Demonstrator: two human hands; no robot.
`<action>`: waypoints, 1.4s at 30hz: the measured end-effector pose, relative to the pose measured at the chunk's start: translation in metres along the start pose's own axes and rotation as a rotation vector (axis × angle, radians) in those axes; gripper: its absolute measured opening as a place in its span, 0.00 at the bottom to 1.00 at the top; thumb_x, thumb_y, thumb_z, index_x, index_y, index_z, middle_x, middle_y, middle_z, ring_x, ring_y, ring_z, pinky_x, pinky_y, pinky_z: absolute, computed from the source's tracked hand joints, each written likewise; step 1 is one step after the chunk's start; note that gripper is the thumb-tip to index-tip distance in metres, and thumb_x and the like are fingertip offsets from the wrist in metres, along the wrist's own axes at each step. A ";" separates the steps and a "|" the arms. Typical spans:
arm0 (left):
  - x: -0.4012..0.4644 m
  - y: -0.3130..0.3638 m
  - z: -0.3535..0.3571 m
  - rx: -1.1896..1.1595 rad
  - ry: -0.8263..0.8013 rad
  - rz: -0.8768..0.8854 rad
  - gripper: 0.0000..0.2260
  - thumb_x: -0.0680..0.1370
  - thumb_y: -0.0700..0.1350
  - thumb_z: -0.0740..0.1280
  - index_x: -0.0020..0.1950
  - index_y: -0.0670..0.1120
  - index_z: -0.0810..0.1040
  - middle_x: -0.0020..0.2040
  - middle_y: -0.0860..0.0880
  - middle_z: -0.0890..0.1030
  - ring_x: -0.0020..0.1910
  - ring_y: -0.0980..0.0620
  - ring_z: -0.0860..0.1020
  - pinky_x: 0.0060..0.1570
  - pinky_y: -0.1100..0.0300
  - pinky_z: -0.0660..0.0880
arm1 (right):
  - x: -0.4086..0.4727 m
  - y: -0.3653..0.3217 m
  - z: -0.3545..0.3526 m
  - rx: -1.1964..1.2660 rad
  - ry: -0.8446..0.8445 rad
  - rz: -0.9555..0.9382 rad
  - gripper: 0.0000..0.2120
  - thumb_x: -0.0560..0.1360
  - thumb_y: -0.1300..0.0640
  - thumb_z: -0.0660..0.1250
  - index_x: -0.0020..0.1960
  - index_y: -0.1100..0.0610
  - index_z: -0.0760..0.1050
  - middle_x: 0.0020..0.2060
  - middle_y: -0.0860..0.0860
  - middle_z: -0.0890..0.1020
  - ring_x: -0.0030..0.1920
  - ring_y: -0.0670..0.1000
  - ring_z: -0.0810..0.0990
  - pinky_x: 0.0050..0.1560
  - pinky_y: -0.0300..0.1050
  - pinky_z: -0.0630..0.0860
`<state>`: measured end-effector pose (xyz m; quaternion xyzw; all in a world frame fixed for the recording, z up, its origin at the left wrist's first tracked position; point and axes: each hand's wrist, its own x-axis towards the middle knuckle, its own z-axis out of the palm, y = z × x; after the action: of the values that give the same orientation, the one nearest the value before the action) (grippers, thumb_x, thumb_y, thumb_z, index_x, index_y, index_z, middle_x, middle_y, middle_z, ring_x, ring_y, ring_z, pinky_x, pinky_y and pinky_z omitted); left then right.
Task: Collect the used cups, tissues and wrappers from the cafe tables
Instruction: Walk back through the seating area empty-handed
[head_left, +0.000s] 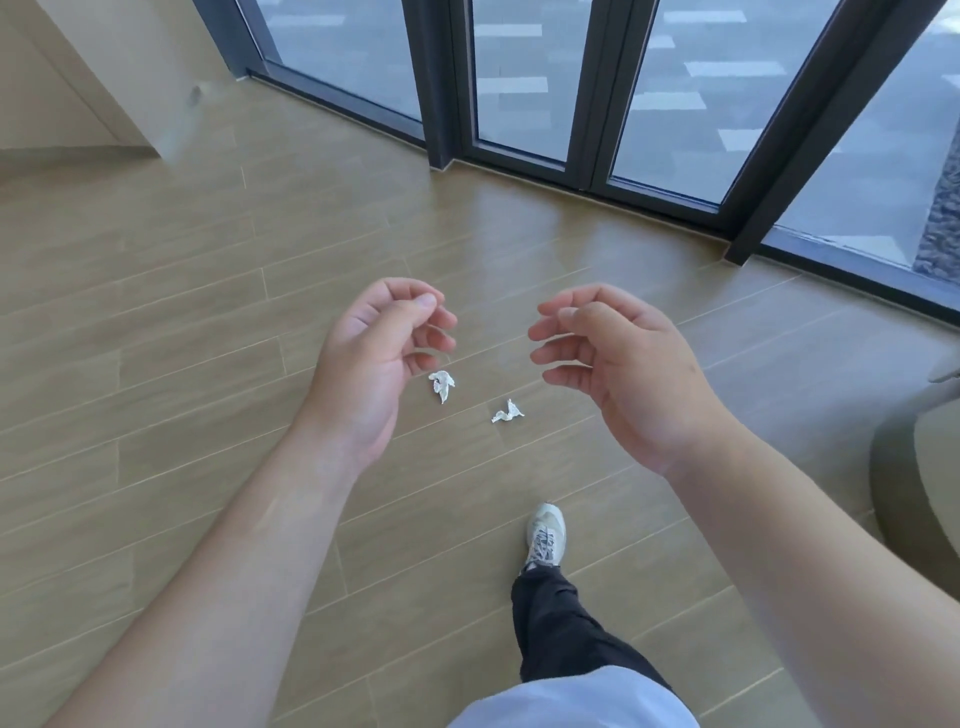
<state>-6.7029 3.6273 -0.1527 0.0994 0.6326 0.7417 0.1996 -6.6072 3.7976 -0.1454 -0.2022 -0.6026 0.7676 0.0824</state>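
Two small crumpled white tissues lie on the wooden floor: the left tissue (442, 384) and the right tissue (508, 412), a short gap between them. My left hand (379, 358) hovers above and to the left of the left tissue, fingers curled loosely and apart, holding nothing. Held out to the right of both tissues, my right hand (618, 364) also has its fingers curled and spread, with nothing in it. Both hands are well above the floor, apart from the tissues.
Dark-framed glass doors (587, 104) run along the far side. A beige wall corner (119, 78) stands at the far left. A grey rounded seat or table edge (914, 467) shows at the right. My foot in a white shoe (544, 535) is on the floor near the tissues.
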 end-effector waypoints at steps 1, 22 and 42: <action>0.023 -0.004 0.004 0.015 0.009 -0.017 0.03 0.74 0.44 0.64 0.45 0.47 0.77 0.37 0.52 0.83 0.35 0.53 0.79 0.36 0.63 0.73 | 0.025 -0.002 -0.005 0.005 0.001 0.011 0.07 0.70 0.56 0.64 0.42 0.51 0.82 0.40 0.51 0.84 0.40 0.50 0.82 0.42 0.45 0.76; 0.318 -0.090 -0.009 0.088 -0.073 -0.298 0.04 0.73 0.46 0.65 0.45 0.49 0.78 0.39 0.52 0.83 0.37 0.54 0.79 0.41 0.58 0.72 | 0.299 0.048 -0.018 -0.007 0.133 0.203 0.07 0.70 0.54 0.64 0.43 0.50 0.81 0.40 0.48 0.85 0.40 0.47 0.82 0.44 0.46 0.77; 0.469 -0.478 -0.129 0.283 -0.009 -0.550 0.08 0.82 0.39 0.64 0.45 0.49 0.77 0.39 0.51 0.82 0.33 0.56 0.78 0.38 0.60 0.70 | 0.474 0.429 -0.060 -0.124 0.241 0.452 0.08 0.74 0.58 0.64 0.45 0.50 0.81 0.41 0.47 0.85 0.41 0.46 0.83 0.43 0.43 0.77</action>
<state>-7.0958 3.7664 -0.6925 -0.0456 0.7318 0.5641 0.3799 -6.9612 3.9154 -0.6684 -0.4264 -0.5739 0.6984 -0.0327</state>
